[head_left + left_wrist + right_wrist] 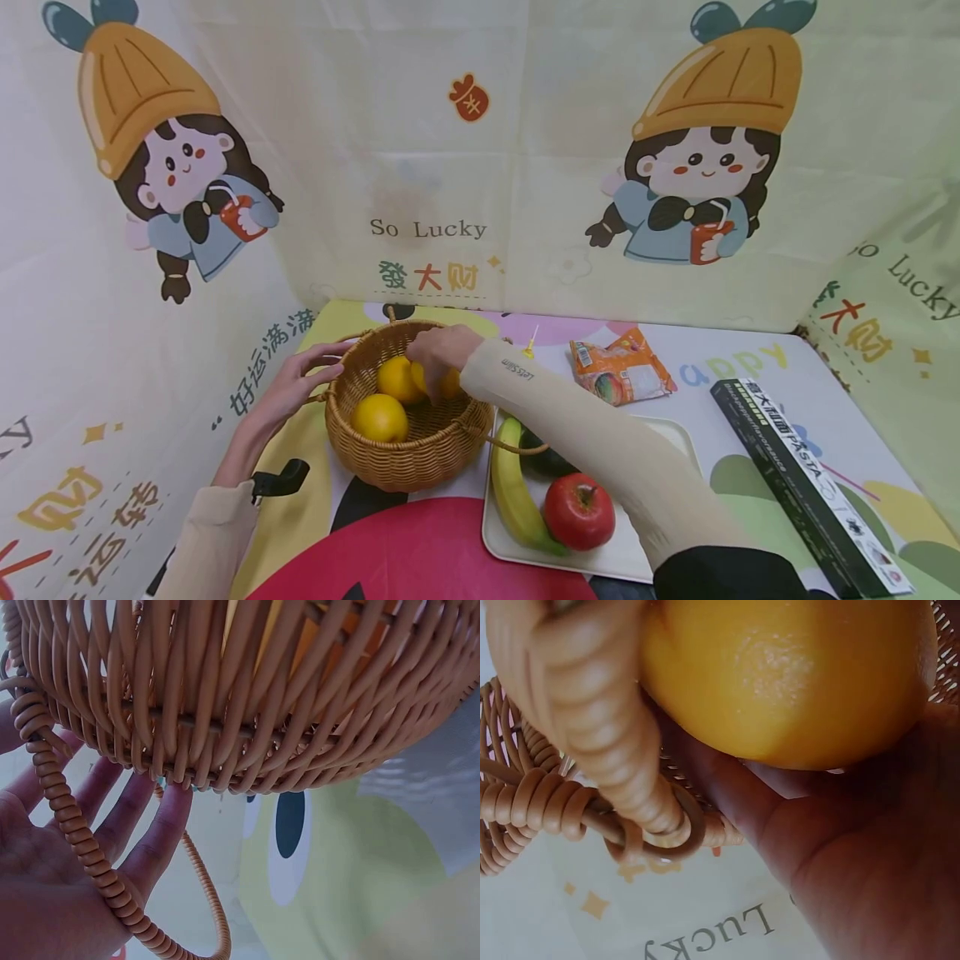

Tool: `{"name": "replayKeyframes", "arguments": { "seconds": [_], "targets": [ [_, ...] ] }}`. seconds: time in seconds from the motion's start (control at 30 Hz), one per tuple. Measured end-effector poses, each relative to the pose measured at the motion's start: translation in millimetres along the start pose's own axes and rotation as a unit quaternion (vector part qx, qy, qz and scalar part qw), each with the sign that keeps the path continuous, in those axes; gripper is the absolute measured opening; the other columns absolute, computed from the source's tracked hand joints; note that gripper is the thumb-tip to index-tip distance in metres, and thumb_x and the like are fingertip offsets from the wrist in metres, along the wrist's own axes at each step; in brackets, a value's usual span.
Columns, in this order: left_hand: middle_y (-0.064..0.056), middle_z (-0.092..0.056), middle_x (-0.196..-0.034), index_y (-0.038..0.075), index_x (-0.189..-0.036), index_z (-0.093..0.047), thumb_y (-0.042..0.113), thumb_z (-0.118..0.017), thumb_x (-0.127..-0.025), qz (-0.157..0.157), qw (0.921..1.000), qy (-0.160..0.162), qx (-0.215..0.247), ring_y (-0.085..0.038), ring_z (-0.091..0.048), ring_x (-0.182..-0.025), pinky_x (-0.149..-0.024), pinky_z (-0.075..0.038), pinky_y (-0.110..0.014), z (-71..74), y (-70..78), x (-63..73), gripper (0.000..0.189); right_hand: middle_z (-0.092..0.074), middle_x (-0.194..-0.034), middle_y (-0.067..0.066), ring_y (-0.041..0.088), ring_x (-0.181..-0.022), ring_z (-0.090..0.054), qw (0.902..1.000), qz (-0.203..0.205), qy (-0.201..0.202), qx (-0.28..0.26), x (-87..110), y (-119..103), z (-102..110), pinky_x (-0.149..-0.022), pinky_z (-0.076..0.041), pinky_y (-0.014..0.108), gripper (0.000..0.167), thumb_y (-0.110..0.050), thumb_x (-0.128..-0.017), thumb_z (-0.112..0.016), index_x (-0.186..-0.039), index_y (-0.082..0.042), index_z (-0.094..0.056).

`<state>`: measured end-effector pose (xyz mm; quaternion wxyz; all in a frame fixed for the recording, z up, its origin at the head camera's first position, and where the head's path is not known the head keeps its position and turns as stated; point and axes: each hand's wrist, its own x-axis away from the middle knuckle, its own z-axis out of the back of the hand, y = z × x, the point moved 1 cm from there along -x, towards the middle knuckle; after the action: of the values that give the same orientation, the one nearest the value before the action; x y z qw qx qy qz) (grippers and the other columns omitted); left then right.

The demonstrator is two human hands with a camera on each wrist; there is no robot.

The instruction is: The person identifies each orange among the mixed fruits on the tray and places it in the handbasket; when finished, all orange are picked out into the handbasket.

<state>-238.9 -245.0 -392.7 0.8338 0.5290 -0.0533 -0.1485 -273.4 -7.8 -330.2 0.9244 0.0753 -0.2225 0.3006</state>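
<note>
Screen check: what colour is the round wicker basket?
The basket is light brown, clearest in head view.

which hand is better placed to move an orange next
Probably the right: the right hand reaches inside the basket and holds an orange, while the left hand is outside, its fingers touching the basket's side.

The basket (pixel 405 473) over there is crowded: the left fingers (pixel 159 834) rest against one side, the right fingers (pixel 432 375) and an orange (pixel 787 682) block the far side of its mouth, though bare weave inside the near right leaves room to dip in. The right sleeve (pixel 585 425) bars the way over the tray (pixel 500 540), where a basket handle (pixel 525 452) juts across the banana (pixel 515 496). Beyond, a narrow strip of counter (pixel 697 400) lets a hand through between the snack bag (pixel 626 367) and the pasta box (pixel 810 487).
</note>
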Motion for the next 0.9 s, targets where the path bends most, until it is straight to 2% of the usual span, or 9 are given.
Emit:
{"name": "replayKeyframes", "arguments": {
  "seconds": [0.23,0.47,0.67,0.9],
  "targets": [
    [-0.018,-0.047,-0.140,0.003,-0.138,-0.049,0.022,-0.052,-0.100,-0.006,1.0000,0.000,0.003,-0.024,-0.047,-0.117,-0.087,-0.048,-0.048,0.7,3.5,0.8,0.043,-0.058,-0.105,-0.006,0.013,-0.092,-0.052,0.9998,0.004,-0.008,0.019,-1.8,-1.1,-0.8,-0.072,-0.047,0.028,0.048,-0.031,-0.071,-0.084,-0.110,-0.023,-0.059],
    [-0.017,-0.047,-0.140,0.003,-0.137,-0.051,0.024,-0.053,-0.099,-0.004,1.0000,0.005,-0.002,-0.023,-0.047,-0.117,-0.087,-0.048,-0.043,-0.3,1.5,1.0,0.043,-0.057,-0.095,-0.004,0.013,-0.083,-0.049,0.9994,0.006,-0.007,0.035,-3.3,-2.3,-0.8,-0.067,-0.044,0.027,0.028,-0.024,-0.078,-0.078,-0.097,-0.020,-0.059],
    [-0.017,-0.047,-0.140,0.003,-0.138,-0.050,0.024,-0.053,-0.099,-0.002,1.0000,0.005,-0.001,-0.019,-0.048,-0.115,-0.087,-0.048,-0.042,-0.6,2.6,1.6,0.044,-0.055,-0.091,-0.003,0.014,-0.082,-0.048,0.9994,0.009,-0.014,0.029,-4.9,-3.6,-2.2,-0.067,-0.042,0.026,0.026,-0.021,-0.078,-0.078,-0.095,-0.019,-0.059],
    [-0.017,-0.048,-0.140,0.003,-0.138,-0.050,0.023,-0.053,-0.099,-0.004,1.0000,0.005,-0.007,-0.020,-0.049,-0.114,-0.086,-0.050,-0.035,-0.4,4.1,1.8,0.043,-0.057,-0.096,-0.004,0.014,-0.085,-0.049,0.9992,0.004,-0.008,0.038,-1.3,-5.0,-1.5,-0.069,-0.044,0.028,0.027,-0.022,-0.078,-0.078,-0.096,-0.021,-0.058]
  ]
}}
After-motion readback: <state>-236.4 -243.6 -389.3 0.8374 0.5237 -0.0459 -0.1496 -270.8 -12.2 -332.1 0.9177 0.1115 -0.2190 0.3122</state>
